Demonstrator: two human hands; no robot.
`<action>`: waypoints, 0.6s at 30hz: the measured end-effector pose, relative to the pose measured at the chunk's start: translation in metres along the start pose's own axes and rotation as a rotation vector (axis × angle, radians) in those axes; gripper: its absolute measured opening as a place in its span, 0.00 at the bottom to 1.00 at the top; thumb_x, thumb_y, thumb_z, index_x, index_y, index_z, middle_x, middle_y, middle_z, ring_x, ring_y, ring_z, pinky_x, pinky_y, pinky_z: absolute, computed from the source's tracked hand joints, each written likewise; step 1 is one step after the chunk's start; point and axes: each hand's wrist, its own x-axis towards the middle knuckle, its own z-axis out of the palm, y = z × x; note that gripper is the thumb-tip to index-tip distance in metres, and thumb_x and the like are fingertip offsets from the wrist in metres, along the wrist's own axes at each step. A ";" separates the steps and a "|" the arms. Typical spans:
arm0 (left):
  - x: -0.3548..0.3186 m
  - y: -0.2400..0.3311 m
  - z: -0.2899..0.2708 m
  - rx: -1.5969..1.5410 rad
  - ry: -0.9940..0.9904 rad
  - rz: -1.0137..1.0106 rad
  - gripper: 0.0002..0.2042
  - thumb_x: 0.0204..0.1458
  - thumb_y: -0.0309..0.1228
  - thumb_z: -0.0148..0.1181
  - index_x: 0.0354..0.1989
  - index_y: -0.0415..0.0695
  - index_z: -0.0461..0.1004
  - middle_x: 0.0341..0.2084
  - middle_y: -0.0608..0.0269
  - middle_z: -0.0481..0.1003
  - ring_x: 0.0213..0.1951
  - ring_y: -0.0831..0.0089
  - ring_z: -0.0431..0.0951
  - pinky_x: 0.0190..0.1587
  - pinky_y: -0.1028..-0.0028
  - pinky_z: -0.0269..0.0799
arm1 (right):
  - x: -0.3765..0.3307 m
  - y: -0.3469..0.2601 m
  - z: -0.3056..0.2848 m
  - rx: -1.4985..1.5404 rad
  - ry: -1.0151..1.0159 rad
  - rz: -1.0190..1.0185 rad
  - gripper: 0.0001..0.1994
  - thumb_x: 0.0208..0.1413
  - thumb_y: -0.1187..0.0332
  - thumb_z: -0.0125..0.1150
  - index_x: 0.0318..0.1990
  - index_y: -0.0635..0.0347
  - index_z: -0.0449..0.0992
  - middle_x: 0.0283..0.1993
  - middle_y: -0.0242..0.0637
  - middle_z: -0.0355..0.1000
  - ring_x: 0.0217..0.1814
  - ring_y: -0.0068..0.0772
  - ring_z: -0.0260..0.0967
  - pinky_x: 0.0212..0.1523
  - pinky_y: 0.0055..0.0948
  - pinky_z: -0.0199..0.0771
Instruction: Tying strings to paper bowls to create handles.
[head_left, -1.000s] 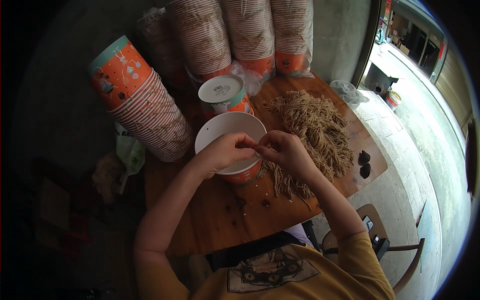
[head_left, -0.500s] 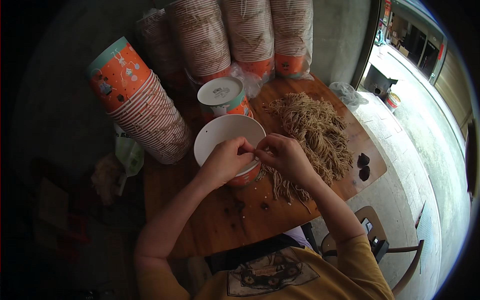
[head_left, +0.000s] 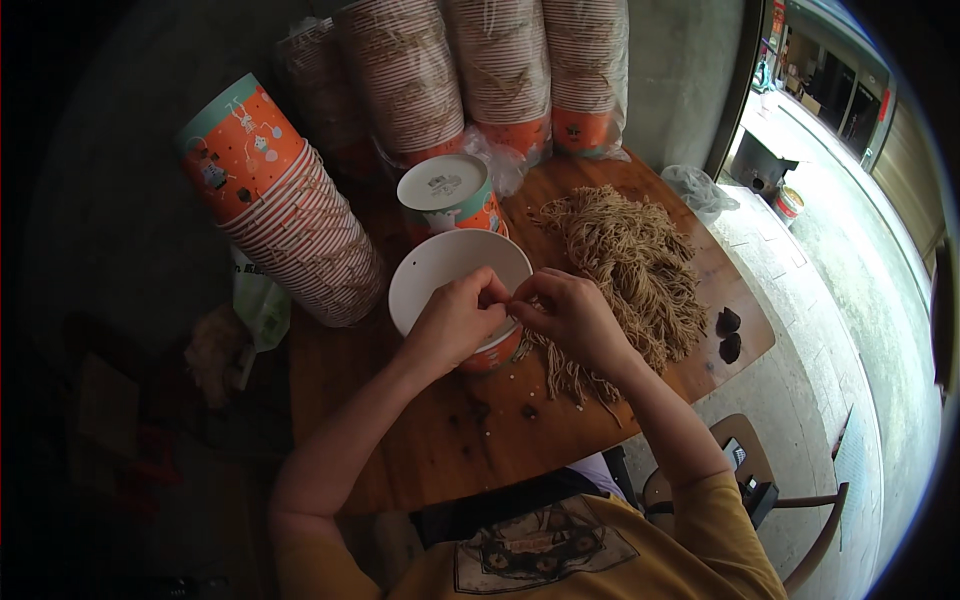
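Observation:
An open paper bucket [head_left: 415, 285], white inside with an orange printed outside, stands on the wooden table [head_left: 420, 440] in front of me. A small dark hole shows in its far left wall. My left hand [head_left: 458, 318] reaches over the bucket's near side, thumb and fingertips pinched together at its right rim. Meeting it there, my right hand [head_left: 570, 312] is also pinched. What lies between the fingertips is too small and covered to make out. A heap of tan twisted cords [head_left: 630, 270] lies just right of my right hand, some strands trailing below it.
Behind the bucket stands an upturned one [head_left: 443, 183]. A leaning stack of nested buckets [head_left: 290, 215] rises at the left, and bagged stacks [head_left: 500, 70] line the wall. Two dark pieces [head_left: 728, 335] lie near the table's right edge. A chair [head_left: 745, 455] stands lower right.
My left hand's fingers have shifted very slightly at the rim. Both hands otherwise stay where they were, and the bucket has not visibly moved.

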 end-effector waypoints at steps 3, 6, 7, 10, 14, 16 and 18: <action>-0.001 -0.002 0.006 -0.047 0.041 0.008 0.06 0.47 0.22 0.56 0.33 0.37 0.69 0.27 0.58 0.76 0.32 0.69 0.77 0.38 0.70 0.71 | -0.001 0.000 -0.001 0.001 0.005 -0.009 0.07 0.50 0.68 0.63 0.33 0.63 0.75 0.28 0.39 0.70 0.27 0.31 0.68 0.31 0.29 0.68; -0.002 -0.007 0.010 -0.103 0.082 0.042 0.06 0.48 0.22 0.56 0.34 0.38 0.68 0.27 0.60 0.75 0.32 0.72 0.76 0.38 0.72 0.71 | -0.003 -0.001 -0.001 0.005 0.016 -0.013 0.07 0.50 0.68 0.63 0.32 0.63 0.76 0.28 0.38 0.69 0.27 0.29 0.68 0.31 0.28 0.68; -0.002 -0.008 0.011 -0.137 0.096 0.060 0.06 0.48 0.22 0.56 0.34 0.38 0.68 0.27 0.60 0.75 0.32 0.74 0.76 0.37 0.72 0.71 | -0.003 -0.002 -0.002 0.004 0.015 0.011 0.07 0.50 0.69 0.62 0.32 0.63 0.75 0.28 0.37 0.69 0.27 0.28 0.67 0.31 0.28 0.67; -0.001 -0.009 0.012 -0.174 0.101 0.081 0.06 0.48 0.22 0.56 0.34 0.38 0.68 0.28 0.63 0.73 0.32 0.76 0.74 0.38 0.74 0.71 | -0.005 0.000 0.000 0.033 0.045 0.022 0.06 0.50 0.70 0.62 0.33 0.63 0.74 0.29 0.35 0.69 0.27 0.25 0.66 0.31 0.26 0.67; 0.000 -0.002 0.013 -0.318 0.060 0.013 0.08 0.47 0.21 0.56 0.36 0.39 0.67 0.30 0.66 0.71 0.34 0.78 0.72 0.41 0.76 0.70 | -0.012 0.004 0.005 0.121 0.107 0.051 0.06 0.52 0.71 0.61 0.34 0.63 0.72 0.29 0.31 0.69 0.28 0.19 0.64 0.31 0.22 0.67; 0.002 0.000 0.013 -0.407 0.027 -0.003 0.12 0.46 0.19 0.56 0.39 0.41 0.66 0.31 0.68 0.69 0.36 0.80 0.70 0.44 0.78 0.68 | -0.014 0.007 0.008 0.165 0.119 0.085 0.06 0.53 0.71 0.60 0.34 0.62 0.71 0.29 0.30 0.68 0.29 0.17 0.64 0.32 0.21 0.67; 0.001 0.007 0.012 -0.426 0.018 -0.023 0.13 0.46 0.19 0.56 0.40 0.41 0.65 0.31 0.68 0.69 0.37 0.81 0.70 0.45 0.78 0.67 | -0.017 0.007 0.011 0.212 0.126 0.121 0.06 0.53 0.71 0.59 0.35 0.62 0.70 0.29 0.28 0.68 0.30 0.15 0.64 0.32 0.20 0.66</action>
